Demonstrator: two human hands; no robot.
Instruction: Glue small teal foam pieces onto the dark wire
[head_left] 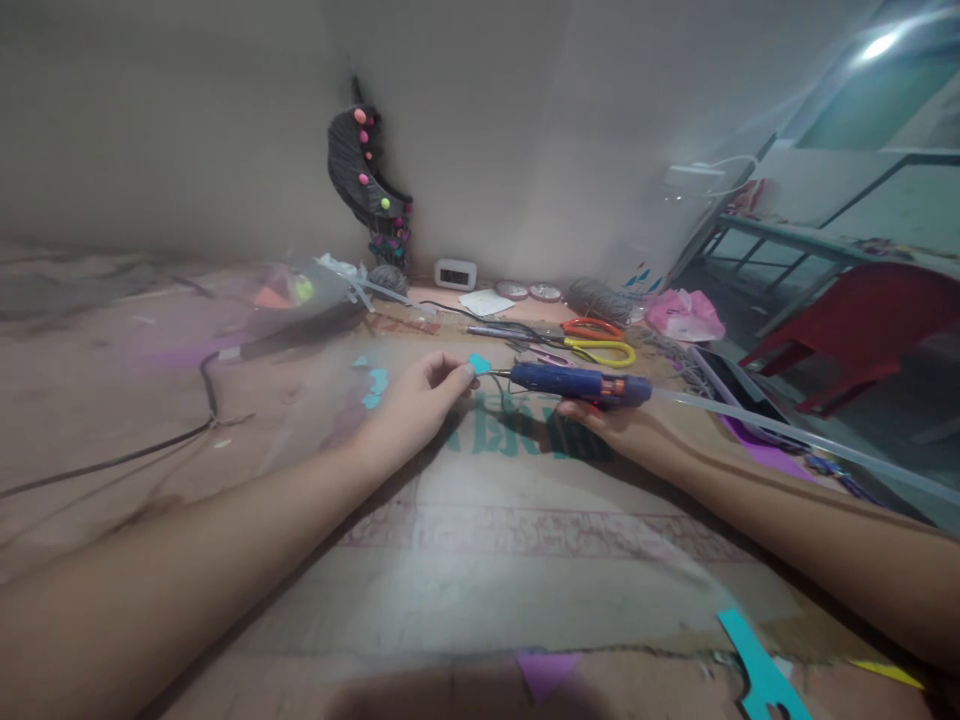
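Note:
My left hand (421, 400) pinches a small turquoise paper piece (479, 363) between thumb and fingertips, held just above the cardboard sheet (480, 560). My right hand (611, 420) grips a blue glue gun (581, 383) lying sideways, its nozzle pointing left and almost touching the paper piece. A clear glue stick (787, 433) juts out of the gun's back toward the right. More turquoise scraps (375, 385) lie on the cardboard behind my left hand.
Orange and yellow scissors (596, 340), a grey yarn ball (598, 298), pink plastic (686, 315), a small white clock (456, 273) and a dark crescent decoration with coloured beads (364, 175) stand near the wall. A black cable (202, 400) runs left. A red chair (862, 330) is at right.

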